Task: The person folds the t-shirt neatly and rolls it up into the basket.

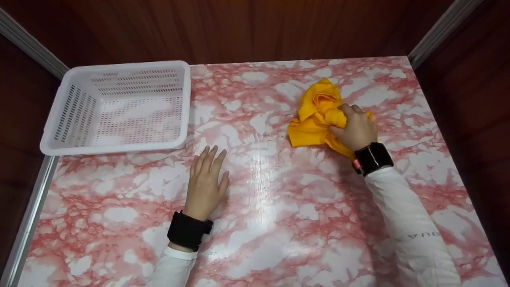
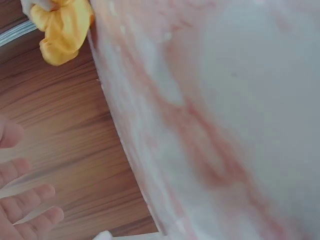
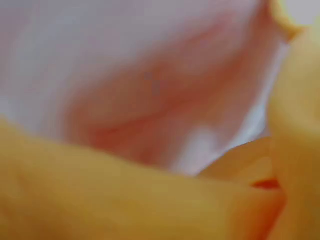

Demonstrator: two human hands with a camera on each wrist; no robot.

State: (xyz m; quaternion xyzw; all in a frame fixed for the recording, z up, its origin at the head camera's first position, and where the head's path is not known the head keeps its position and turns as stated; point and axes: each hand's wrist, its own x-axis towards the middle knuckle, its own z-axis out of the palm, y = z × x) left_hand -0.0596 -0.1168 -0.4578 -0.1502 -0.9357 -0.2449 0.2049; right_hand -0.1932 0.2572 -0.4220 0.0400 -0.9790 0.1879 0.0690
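A bunched, wrinkled yellow cloth (image 1: 308, 131) lies on the right half of the table in the head view. My right hand (image 1: 358, 127) grips a fold at its right side, fingers curled over the fabric. Close up in the right wrist view, the yellow cloth (image 3: 110, 195) spreads along the bottom and right, blurred. My left hand (image 1: 207, 183) is near the table's middle, palm down, fingers straight and slightly apart, holding nothing. At the left wrist view's lower left, the left hand's fingers (image 2: 30, 202) appear, with the cloth (image 2: 65, 32) farther off at the top.
A white perforated plastic basket (image 1: 181, 119) with nothing inside stands at the table's back left, beyond my left hand. The table (image 1: 259, 239) has a red and white marbled top. Dark wood-look panels (image 1: 247, 32) border it at the back and sides.
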